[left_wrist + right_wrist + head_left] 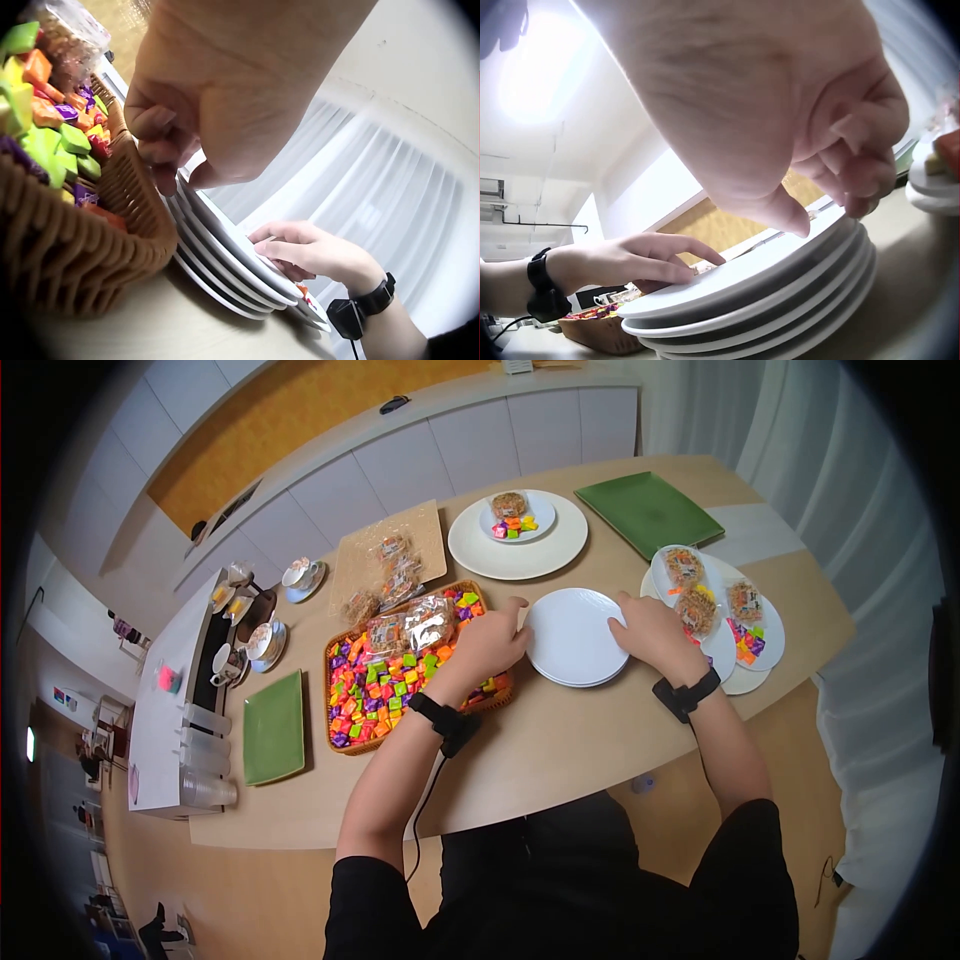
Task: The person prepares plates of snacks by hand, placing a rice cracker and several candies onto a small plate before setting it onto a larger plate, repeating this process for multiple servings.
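small plates (544, 514) on the big platters (466, 550) already carry wrapped snacks (508, 506) and sweets (514, 527), while the stack of plates (577, 635) bears no food on top (the basket (328, 690) beside it looks well filled). the stack sits between left hand (495, 642) and right hand (655, 634), both narrow, thumbs and curled fingers gripping its rim from opposite sides.

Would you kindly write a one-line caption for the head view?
Left hand and right hand grip stacked white plates by the rim, beside a wicker basket of colourful wrapped sweets.
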### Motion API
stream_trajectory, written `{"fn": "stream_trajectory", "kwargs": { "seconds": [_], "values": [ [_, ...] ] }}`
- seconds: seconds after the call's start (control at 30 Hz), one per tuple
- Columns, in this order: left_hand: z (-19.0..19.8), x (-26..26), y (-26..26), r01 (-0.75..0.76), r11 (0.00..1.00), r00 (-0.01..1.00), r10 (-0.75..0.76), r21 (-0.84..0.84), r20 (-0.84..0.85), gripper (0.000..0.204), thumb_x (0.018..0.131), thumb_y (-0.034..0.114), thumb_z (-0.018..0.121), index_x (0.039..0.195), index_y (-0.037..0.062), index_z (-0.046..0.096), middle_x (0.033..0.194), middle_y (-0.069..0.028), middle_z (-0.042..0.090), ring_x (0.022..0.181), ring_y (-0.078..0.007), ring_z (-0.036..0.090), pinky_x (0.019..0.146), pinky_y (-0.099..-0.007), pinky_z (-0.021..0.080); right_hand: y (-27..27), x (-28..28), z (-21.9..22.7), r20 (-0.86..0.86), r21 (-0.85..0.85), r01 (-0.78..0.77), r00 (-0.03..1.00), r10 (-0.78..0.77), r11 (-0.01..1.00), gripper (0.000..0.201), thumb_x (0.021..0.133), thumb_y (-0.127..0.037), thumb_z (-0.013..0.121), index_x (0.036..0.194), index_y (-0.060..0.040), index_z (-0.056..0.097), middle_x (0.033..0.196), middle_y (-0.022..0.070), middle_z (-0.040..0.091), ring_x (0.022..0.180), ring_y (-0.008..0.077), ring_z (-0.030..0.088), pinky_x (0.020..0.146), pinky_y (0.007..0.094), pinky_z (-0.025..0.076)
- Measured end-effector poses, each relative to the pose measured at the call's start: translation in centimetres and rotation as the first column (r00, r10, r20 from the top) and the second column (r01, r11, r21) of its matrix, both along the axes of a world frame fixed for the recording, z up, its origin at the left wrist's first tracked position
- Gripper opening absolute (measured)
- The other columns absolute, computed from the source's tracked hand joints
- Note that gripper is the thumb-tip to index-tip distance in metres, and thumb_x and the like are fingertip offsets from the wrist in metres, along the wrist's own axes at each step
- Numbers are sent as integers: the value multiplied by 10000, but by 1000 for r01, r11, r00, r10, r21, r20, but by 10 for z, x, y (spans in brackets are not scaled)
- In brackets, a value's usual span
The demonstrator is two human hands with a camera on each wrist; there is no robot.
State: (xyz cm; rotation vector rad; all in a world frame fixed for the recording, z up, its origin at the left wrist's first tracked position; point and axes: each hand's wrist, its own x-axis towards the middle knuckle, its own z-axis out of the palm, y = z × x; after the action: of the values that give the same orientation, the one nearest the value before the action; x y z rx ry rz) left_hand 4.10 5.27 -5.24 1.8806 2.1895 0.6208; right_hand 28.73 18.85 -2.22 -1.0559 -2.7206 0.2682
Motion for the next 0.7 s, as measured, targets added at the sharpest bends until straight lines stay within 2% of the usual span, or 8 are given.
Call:
{"fn": "stream_trajectory", "kwargs": {
  "seconds": [0.1,0.23,0.43,0.53,0.6,0.63,0.67,0.7],
  "values": [
    [2,11,-3,20,1000,999,-19,22,-45,435,977,269,601,1351,66,509,836,-198,721,822,-397,708,753,-509,538,0,7,-5,14,-7,16,1000,-16,1000,325,920,-251,670,1046,45,629,896,271,711,889,452,699,803,525,566],
    [1,15,-3,6,999,998,-3,38,-70,447,971,269,605,1359,75,498,818,-198,717,817,-404,707,743,-517,539,5,13,-21,-113,-83,8,993,-17,997,331,913,-247,694,1043,49,625,911,282,711,907,458,696,815,525,556],
    [0,23,-4,-20,996,1000,21,88,-8,490,938,245,656,1359,52,497,798,-186,706,768,-391,700,714,-495,541,4,22,-31,-224,-174,24,973,-64,984,348,910,-234,702,1096,53,638,954,288,716,944,459,693,835,514,553],
    [0,29,-9,-22,991,999,16,131,46,515,930,251,677,1359,34,494,802,-182,706,771,-378,703,714,-480,543,0,27,-31,-262,-149,36,962,-75,988,365,911,-232,703,1135,49,641,941,271,720,930,449,697,826,513,554],
    [2,33,-12,-24,983,995,6,182,100,552,931,242,692,1391,27,476,875,-172,705,783,-343,703,712,-455,547,-8,30,-24,-298,-118,26,953,-60,993,373,911,-230,704,1157,44,640,919,256,723,906,441,700,811,512,554],
    [8,37,-16,-38,981,995,19,190,101,552,931,242,692,1391,27,476,875,-172,705,783,-343,703,712,-455,547,-17,33,-13,-299,-104,71,949,-99,992,386,909,-218,711,1189,36,637,870,229,716,836,406,701,766,484,556],
    [14,40,-23,-51,963,984,2,264,180,567,935,230,693,1412,27,462,913,-162,694,782,-317,694,709,-438,547,-25,33,-3,-302,-89,111,944,-133,990,402,906,-206,717,1222,29,634,821,202,708,767,372,701,721,456,557],
    [17,41,-30,-70,940,967,-18,333,255,584,939,219,695,1432,28,448,951,-153,683,780,-292,685,705,-421,547,-32,32,4,-301,-81,90,947,-110,993,402,906,-206,717,1222,29,634,821,202,708,767,372,701,721,456,557]
  ]
}}
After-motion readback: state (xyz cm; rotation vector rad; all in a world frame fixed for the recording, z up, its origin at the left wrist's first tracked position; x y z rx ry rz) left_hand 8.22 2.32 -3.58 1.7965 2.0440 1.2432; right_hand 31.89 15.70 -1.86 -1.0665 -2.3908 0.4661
